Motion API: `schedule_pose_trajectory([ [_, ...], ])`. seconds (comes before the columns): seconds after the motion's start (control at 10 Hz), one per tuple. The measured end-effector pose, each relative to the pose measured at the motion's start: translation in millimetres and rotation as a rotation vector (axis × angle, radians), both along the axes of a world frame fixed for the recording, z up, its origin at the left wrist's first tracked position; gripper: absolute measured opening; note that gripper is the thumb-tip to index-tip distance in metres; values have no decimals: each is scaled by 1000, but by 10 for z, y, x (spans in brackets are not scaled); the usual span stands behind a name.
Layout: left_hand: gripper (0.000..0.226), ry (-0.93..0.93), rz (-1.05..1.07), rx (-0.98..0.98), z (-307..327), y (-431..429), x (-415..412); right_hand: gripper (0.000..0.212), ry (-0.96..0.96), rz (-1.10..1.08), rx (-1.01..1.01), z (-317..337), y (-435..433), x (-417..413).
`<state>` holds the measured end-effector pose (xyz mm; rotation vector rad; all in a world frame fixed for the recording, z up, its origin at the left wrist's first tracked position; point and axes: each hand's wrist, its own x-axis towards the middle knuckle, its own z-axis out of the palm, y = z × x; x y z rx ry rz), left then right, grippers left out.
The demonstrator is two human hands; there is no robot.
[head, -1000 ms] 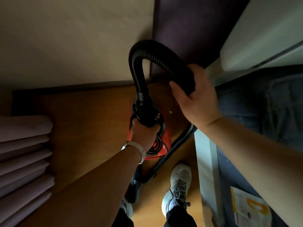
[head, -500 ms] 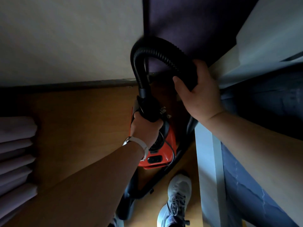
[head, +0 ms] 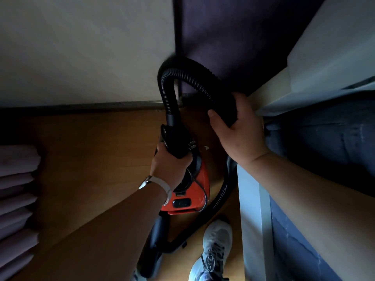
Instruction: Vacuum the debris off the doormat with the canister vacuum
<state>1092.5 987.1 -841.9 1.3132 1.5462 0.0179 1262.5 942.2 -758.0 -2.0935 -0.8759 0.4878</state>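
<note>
A red canister vacuum (head: 197,191) hangs just above the wooden floor in a narrow gap. My left hand (head: 169,165) is closed around its black top handle, where the hose joins. A black ribbed hose (head: 183,74) arches up from there and bends down to the right. My right hand (head: 240,131) grips that hose near the bed corner. The hose runs on down past the bed frame and loops to a black nozzle (head: 154,246) near my feet. No doormat is in view.
A cream wall (head: 85,49) and a dark baseboard (head: 81,107) close the far side. A white bed frame (head: 253,220) with blue bedding (head: 324,138) stands on the right. Folded pale cloths (head: 16,191) are stacked on the left. My grey sneaker (head: 215,248) stands on the floor.
The vacuum has come nearer and lower in view as I carry it. Both hands keep their grips, and the right hand has shifted toward the bed corner.
</note>
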Motion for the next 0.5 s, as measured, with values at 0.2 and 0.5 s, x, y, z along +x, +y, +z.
schedule_pose_trajectory([
  [0.2, 89, 20, -66, -26, -42, 27, -62, 30, 62, 36, -35, 62, -121, 13],
  [0.5, 90, 88, -236, -56, 697, 135, -339, 50, -17, 47, -211, 396, -526, -120],
])
